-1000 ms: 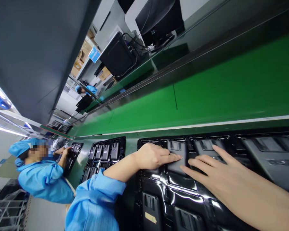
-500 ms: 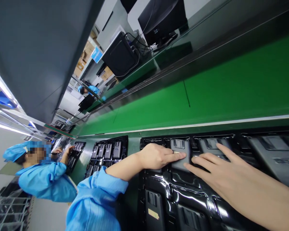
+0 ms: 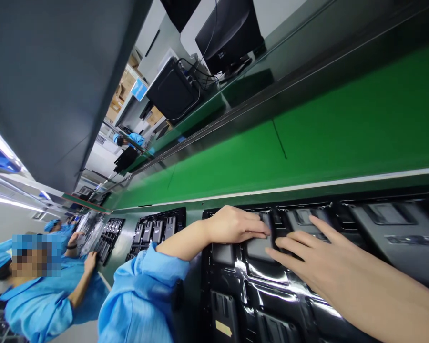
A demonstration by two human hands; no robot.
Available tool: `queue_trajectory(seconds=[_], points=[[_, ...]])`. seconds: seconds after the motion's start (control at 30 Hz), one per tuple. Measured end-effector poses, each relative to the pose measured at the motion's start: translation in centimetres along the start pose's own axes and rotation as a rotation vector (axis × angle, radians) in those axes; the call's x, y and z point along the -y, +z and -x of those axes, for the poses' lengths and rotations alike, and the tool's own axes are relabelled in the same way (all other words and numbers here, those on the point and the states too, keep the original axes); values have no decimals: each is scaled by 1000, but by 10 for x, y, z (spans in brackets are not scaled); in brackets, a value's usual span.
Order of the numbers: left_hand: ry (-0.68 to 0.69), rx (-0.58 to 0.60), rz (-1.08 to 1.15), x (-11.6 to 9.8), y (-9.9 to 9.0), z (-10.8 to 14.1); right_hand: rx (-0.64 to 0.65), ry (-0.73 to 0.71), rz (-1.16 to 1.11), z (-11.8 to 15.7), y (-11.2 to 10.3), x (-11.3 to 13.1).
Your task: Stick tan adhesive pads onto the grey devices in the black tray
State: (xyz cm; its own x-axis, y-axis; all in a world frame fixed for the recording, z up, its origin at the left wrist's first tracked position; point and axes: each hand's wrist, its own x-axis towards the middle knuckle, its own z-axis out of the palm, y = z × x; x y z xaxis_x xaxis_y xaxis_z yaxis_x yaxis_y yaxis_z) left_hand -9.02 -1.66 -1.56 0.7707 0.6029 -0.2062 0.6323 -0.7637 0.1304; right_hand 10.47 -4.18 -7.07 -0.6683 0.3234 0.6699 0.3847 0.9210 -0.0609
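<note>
My left hand [image 3: 238, 226] is closed, its fingers together over a small dark grey plastic housing [image 3: 266, 220] in the top row of a black moulded tray [image 3: 248, 281]. The hand covers most of that housing. My right hand [image 3: 318, 255] is open with fingers spread, its fingertips just to the right of the left hand. Beneath its upper fingers lies another grey housing [image 3: 302, 216], partly covered. A larger grey housing [image 3: 411, 233] lies further right. Nearer me, a housing with a beige label [image 3: 223, 312] sits in its pocket, beside another dark housing [image 3: 277, 328].
A green conveyor belt [image 3: 329, 128] runs beyond the tray behind a pale edge strip [image 3: 321, 185]. To the left stand more filled trays [image 3: 160, 228]. A co-worker in blue [image 3: 46, 290] works at the left. A monitor [image 3: 229, 35] stands behind the belt.
My left hand's outstretched fingers have drawn together over the housing, hiding its pale strip. My right hand stays spread, shifted slightly left in view. The co-worker appears lower and further left.
</note>
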Motion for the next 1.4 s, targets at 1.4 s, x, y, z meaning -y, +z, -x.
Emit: queue_trajectory(seconds=[1.4], points=[[-492,-910,1183,-37,34,70,81,-105,66,2,4,-5]])
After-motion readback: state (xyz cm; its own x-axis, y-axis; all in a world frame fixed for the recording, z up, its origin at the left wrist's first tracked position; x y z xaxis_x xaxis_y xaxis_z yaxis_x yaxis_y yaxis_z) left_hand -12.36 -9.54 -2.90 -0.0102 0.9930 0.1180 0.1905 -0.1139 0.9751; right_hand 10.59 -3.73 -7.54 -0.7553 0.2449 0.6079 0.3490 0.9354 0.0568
